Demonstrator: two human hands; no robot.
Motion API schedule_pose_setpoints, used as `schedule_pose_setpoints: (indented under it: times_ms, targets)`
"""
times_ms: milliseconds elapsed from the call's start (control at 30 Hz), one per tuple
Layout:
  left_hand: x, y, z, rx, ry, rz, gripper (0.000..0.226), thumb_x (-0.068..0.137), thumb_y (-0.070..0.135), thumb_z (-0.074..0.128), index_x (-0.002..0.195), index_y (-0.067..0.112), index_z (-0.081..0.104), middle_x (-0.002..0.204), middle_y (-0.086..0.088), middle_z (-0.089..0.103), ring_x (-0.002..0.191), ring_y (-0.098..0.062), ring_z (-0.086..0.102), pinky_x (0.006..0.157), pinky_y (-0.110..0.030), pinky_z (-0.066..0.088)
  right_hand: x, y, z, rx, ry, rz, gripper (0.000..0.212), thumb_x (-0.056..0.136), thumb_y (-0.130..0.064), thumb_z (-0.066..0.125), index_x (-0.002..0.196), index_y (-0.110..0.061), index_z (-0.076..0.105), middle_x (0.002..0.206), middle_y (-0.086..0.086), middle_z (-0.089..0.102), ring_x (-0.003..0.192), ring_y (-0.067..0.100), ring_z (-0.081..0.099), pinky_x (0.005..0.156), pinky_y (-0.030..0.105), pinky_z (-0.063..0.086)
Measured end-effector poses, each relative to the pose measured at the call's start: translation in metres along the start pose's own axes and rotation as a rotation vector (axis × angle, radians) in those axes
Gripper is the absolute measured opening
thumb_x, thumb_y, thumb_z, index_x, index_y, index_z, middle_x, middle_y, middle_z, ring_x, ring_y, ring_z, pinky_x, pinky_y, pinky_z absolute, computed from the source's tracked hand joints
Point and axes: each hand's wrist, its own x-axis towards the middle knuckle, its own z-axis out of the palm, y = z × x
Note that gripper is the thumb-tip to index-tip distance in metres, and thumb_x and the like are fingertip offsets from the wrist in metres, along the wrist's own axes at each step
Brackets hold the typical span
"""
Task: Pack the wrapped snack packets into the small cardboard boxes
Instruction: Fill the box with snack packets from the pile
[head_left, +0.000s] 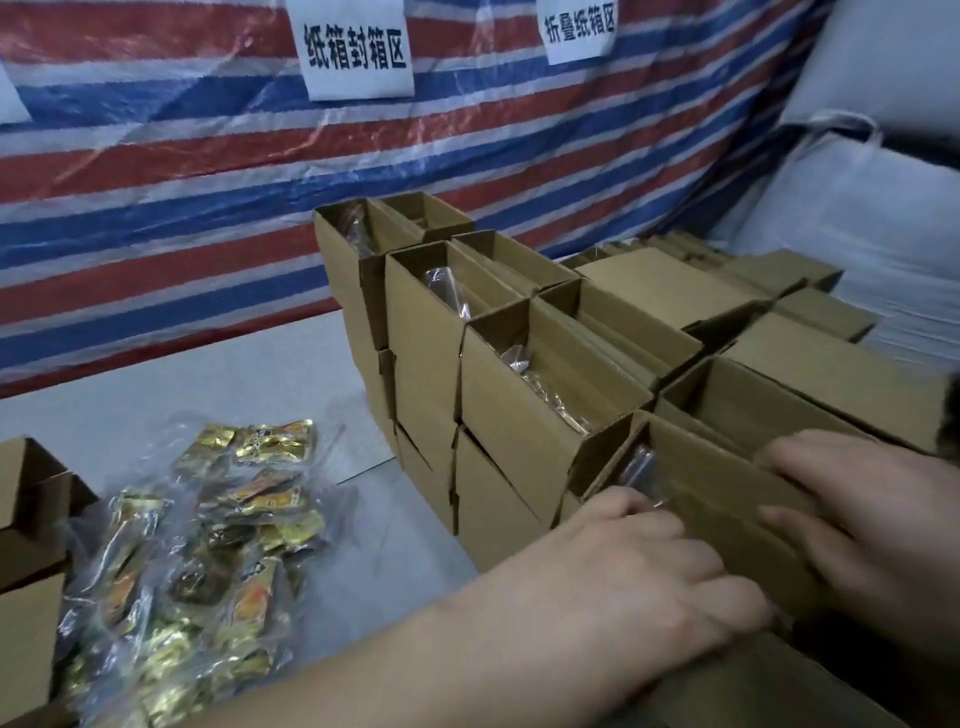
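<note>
We have both hands on the nearest box (727, 499), low at the right of the view. Our left hand (639, 566) reaches across from the left, its fingers curled over the near wall and into the opening, where a clear-wrapped packet (644, 470) stands on end; whether the fingers pinch that packet or only press it down, we cannot tell. Our right hand (878, 519) lies flat on the box's flap, fingers straight and spread, steadying it.

The loose packets (208, 519) still to be packed lie in a clear bag on the table (208, 374), well apart to the left and a little nearer us than the box. So the left hand is much the nearer one for the next fetch. The box's long axis runs away from us toward the upper left, in line with the filled boxes (519, 395) beyond it, so we judge a packet should go in along that line.
</note>
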Motion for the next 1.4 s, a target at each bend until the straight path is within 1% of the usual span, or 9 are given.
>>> schedule_pose_setpoints:
  times_ms: [133,300,433,667,900,1000,1100,1233,1400]
  targets:
    - [0.017,-0.014,0.018,-0.032,-0.036,0.007,0.011,0.094,0.014,0.062,0.104,0.017,0.061,0.097,0.000,0.062,0.097,-0.018,0.053,0.092,-0.039,0.041,0.011,0.017,0.009,-0.071,0.076,0.056,0.029,0.081,-0.032,0.069,0.076,-0.041,0.041,0.073,-0.015,0.046,0.064,0.004,0.049,0.052,0.030,0.046]
    - [0.027,-0.037,0.029,0.031,-0.106,0.005,0.012,0.097,0.014,0.057,0.108,0.019,0.060,0.103,0.001,0.063,0.101,-0.020,0.054,0.095,-0.041,0.039,0.027,0.021,0.021,-0.077,0.111,0.072,0.033,0.085,-0.031,0.065,0.074,-0.038,0.035,0.075,-0.014,0.043,0.069,0.003,0.046,0.059,0.029,0.045]
    - [0.028,-0.047,0.040,0.030,-0.139,0.018,0.013,0.095,0.013,0.060,0.108,0.016,0.061,0.100,-0.003,0.062,0.097,-0.023,0.055,0.094,-0.043,0.040,0.035,0.024,0.034,-0.118,0.065,0.098,0.043,0.085,-0.031,0.066,0.070,-0.038,0.026,0.074,-0.015,0.039,0.066,-0.002,0.039,0.055,0.017,0.025]
    - [0.029,-0.048,0.050,0.099,-0.130,0.028,0.020,0.092,0.022,0.061,0.111,0.018,0.059,0.103,-0.001,0.062,0.102,-0.023,0.054,0.102,-0.041,0.035,0.037,0.021,0.044,-0.090,0.123,0.108,0.031,0.083,-0.033,0.071,0.083,-0.031,0.040,0.076,-0.013,0.040,0.069,0.013,0.045,0.060,0.029,0.036]
    - [0.017,-0.046,0.048,0.171,-0.121,-0.034,0.056,0.086,0.029,0.068,0.138,0.018,0.051,0.133,-0.006,0.054,0.129,-0.026,0.042,0.117,-0.046,0.014,0.051,0.016,0.048,-0.108,0.135,0.051,0.034,0.080,-0.033,0.075,0.107,-0.022,0.058,0.088,-0.008,0.045,0.082,0.018,0.055,0.067,0.031,0.046]
    - [0.014,-0.044,0.046,0.207,-0.136,-0.040,0.046,0.090,0.028,0.058,0.135,0.018,0.054,0.132,-0.007,0.055,0.130,-0.026,0.041,0.117,-0.045,0.014,0.057,0.014,0.050,-0.103,0.133,0.039,0.034,0.080,-0.035,0.074,0.108,-0.028,0.057,0.087,-0.013,0.044,0.079,0.009,0.047,0.067,0.027,0.043]
    - [0.017,-0.044,0.046,0.266,-0.167,-0.019,0.026,0.098,0.023,0.051,0.122,0.018,0.061,0.114,-0.002,0.062,0.115,-0.024,0.051,0.114,-0.040,0.023,0.059,0.016,0.053,-0.120,0.167,0.031,0.025,0.079,-0.028,0.071,0.099,-0.030,0.056,0.082,-0.013,0.047,0.072,0.009,0.050,0.062,0.030,0.049]
    - [0.028,-0.044,0.047,0.252,-0.142,0.003,0.023,0.098,0.021,0.052,0.120,0.020,0.060,0.110,0.001,0.062,0.107,-0.021,0.052,0.104,-0.039,0.033,0.065,0.022,0.051,-0.105,0.200,0.034,0.025,0.079,-0.023,0.071,0.096,-0.030,0.054,0.080,-0.013,0.045,0.071,0.010,0.050,0.059,0.036,0.051]
    - [0.031,-0.045,0.051,0.278,-0.130,-0.010,0.025,0.097,0.022,0.052,0.121,0.021,0.058,0.107,0.002,0.061,0.104,-0.021,0.052,0.103,-0.036,0.033,0.065,0.024,0.055,-0.077,0.217,0.037,0.027,0.080,-0.021,0.073,0.099,-0.027,0.055,0.082,-0.012,0.044,0.073,0.011,0.047,0.059,0.029,0.038]
